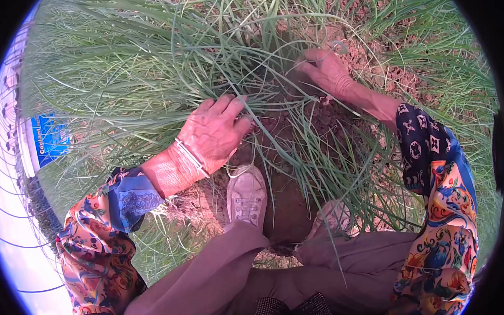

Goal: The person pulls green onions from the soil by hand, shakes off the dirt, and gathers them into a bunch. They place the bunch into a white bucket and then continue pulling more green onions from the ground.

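Note:
Long, thin, tubular green leaves (166, 77), like chives or young onions, grow in a dense clump before me. My left hand (212, 131), with a pale bracelet at the wrist, presses into the near side of this clump, its fingers curled around some leaves. To the right, my right hand (325, 72) reaches in low beside the leaf bases, close to the soil. Its fingers are bent together and partly lost in shadow and blur, so whatever they hold cannot be made out. Loose leaves (313, 166) droop between the two hands and over my right shoe.
Reddish-brown crumbly soil (396, 77) shows between the plant rows. My left shoe (246, 194) and right shoe (332, 217) stand on the ground below the hands. More green plants (442, 40) grow at right. A blue printed sign or package (51, 137) is at the far left.

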The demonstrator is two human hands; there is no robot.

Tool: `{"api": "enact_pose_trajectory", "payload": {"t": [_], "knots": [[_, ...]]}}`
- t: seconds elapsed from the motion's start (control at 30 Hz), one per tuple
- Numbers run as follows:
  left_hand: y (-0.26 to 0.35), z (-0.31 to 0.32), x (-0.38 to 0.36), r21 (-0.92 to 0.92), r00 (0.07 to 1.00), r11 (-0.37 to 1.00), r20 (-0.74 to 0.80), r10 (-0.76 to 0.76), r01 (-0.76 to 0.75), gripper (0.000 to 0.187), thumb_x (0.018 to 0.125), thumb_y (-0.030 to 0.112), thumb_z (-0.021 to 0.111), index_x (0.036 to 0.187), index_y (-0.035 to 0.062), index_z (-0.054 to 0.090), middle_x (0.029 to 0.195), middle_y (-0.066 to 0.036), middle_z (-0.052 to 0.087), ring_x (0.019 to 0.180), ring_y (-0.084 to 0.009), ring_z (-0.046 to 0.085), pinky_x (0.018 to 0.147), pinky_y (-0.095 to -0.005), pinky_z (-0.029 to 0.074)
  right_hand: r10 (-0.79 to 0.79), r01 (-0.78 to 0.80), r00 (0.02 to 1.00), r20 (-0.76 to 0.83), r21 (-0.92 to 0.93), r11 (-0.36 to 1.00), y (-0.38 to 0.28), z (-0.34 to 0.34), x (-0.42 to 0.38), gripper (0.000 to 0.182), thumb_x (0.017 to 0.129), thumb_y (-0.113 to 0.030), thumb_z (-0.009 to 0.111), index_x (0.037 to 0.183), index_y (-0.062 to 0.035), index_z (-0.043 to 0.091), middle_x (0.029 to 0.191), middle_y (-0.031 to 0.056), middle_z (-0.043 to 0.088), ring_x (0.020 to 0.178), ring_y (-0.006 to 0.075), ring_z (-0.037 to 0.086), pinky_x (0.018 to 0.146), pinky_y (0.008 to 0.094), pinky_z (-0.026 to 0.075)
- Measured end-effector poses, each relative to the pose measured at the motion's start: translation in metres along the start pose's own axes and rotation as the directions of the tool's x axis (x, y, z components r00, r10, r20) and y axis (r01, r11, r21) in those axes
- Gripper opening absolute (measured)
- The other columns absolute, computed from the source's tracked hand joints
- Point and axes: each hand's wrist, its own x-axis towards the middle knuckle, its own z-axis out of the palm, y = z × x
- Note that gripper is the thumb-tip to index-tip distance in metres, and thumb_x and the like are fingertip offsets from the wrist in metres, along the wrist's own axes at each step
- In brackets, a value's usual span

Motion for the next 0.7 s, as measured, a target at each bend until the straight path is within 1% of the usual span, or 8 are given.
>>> {"api": "enact_pose_trajectory", "payload": {"t": [0.1, 0.23, 0.27, 0.37, 0.4, 0.5, 0.53, 0.7], "knots": [[0.003, 0.004, -0.005, 0.012, 1.000, 1.000, 0.002, 0.019, -0.019, 0.047, 0.072, 0.023, 0.062, 0.116, 0.0088, 0.053, 0.131, -0.016, 0.042, 0.117, -0.0336, 0.044, 0.096, -0.0437, 0.038, 0.030, -0.026, 0.999, 0.038, -0.091, 0.996, 0.006, 0.000, -0.007, 0.026, 0.087, -0.019, 0.053, 0.102, 0.0009, 0.061, 0.086, 0.0253, 0.061, 0.082, 0.0394, 0.060, 0.074, 0.0445, 0.046], [0.008, 0.000, -0.008, -0.010, 1.000, 1.000, -0.007, 0.026, -0.026, 0.046, 0.071, 0.023, 0.063, 0.113, 0.0079, 0.055, 0.130, -0.016, 0.043, 0.118, -0.0335, 0.045, 0.096, -0.0439, 0.038, 0.081, -0.077, 0.995, 0.061, -0.074, 0.994, -0.003, 0.008, -0.007, 0.025, 0.084, -0.016, 0.056, 0.099, 0.0043, 0.058, 0.089, 0.0274, 0.060, 0.087, 0.0432, 0.057, 0.078, 0.0460, 0.046], [0.008, 0.000, -0.009, -0.016, 1.000, 0.999, -0.011, 0.028, -0.028, 0.046, 0.071, 0.023, 0.063, 0.113, 0.0078, 0.056, 0.130, -0.016, 0.044, 0.118, -0.0332, 0.045, 0.096, -0.0438, 0.038, -0.010, 0.011, 1.000, 0.008, -0.047, 0.999, 0.007, 0.019, -0.004, 0.024, 0.082, -0.015, 0.059, 0.097, 0.0036, 0.058, 0.090, 0.0274, 0.060, 0.089, 0.0450, 0.056, 0.080, 0.0471, 0.046], [0.009, -0.010, -0.003, -0.018, 0.999, 0.999, -0.023, 0.038, -0.038, 0.045, 0.070, 0.024, 0.063, 0.112, 0.0075, 0.057, 0.129, -0.016, 0.045, 0.119, -0.0325, 0.045, 0.095, -0.0434, 0.039, 0.085, -0.081, 0.996, 0.006, -0.246, 0.966, 0.005, 0.027, 0.011, 0.029, 0.080, -0.018, 0.061, 0.103, -0.0001, 0.060, 0.095, 0.0238, 0.061, 0.091, 0.0397, 0.059, 0.081, 0.0435, 0.047], [0.009, -0.014, -0.002, -0.008, 0.999, 0.999, -0.025, 0.041, -0.041, 0.046, 0.070, 0.024, 0.063, 0.112, 0.0073, 0.057, 0.129, -0.016, 0.045, 0.119, -0.0322, 0.045, 0.095, -0.0433, 0.040, -0.009, 0.005, 1.000, -0.020, -0.181, 0.983, 0.003, 0.028, 0.015, 0.031, 0.079, -0.019, 0.062, 0.103, 0.0001, 0.061, 0.097, 0.0241, 0.061, 0.093, 0.0418, 0.056, 0.082, 0.0448, 0.046], [0.008, -0.021, -0.001, -0.009, 0.999, 0.999, -0.036, 0.039, -0.039, 0.045, 0.070, 0.024, 0.064, 0.111, 0.0069, 0.057, 0.128, -0.016, 0.046, 0.119, -0.0318, 0.045, 0.095, -0.0431, 0.040, 0.039, -0.047, 0.998, -0.039, -0.244, 0.969, -0.004, 0.025, 0.019, 0.029, 0.079, -0.019, 0.063, 0.101, -0.0001, 0.062, 0.096, 0.0231, 0.061, 0.092, 0.0409, 0.057, 0.081, 0.0450, 0.046], [0.008, -0.015, -0.001, -0.028, 0.998, 0.999, -0.044, 0.036, -0.038, 0.045, 0.069, 0.024, 0.064, 0.110, 0.0068, 0.057, 0.127, -0.015, 0.046, 0.119, -0.0318, 0.045, 0.094, -0.0430, 0.040, -0.018, 0.010, 0.999, -0.029, -0.267, 0.964, 0.002, 0.027, 0.019, 0.023, 0.079, -0.017, 0.063, 0.093, 0.0010, 0.059, 0.091, 0.0249, 0.060, 0.090, 0.0428, 0.057, 0.081, 0.0488, 0.047], [0.007, -0.007, -0.006, -0.021, 0.997, 0.998, -0.053, 0.058, -0.059, 0.040, 0.071, 0.022, 0.063, 0.106, 0.0054, 0.057, 0.122, -0.013, 0.051, 0.117, -0.0302, 0.047, 0.093, -0.0421, 0.041, -0.037, 0.045, 0.999, 0.034, -0.268, 0.962, -0.004, 0.011, 0.009, 0.020, 0.083, -0.016, 0.060, 0.093, 0.0005, 0.058, 0.089, 0.0232, 0.060, 0.083, 0.0421, 0.058, 0.075, 0.0479, 0.047]]}}
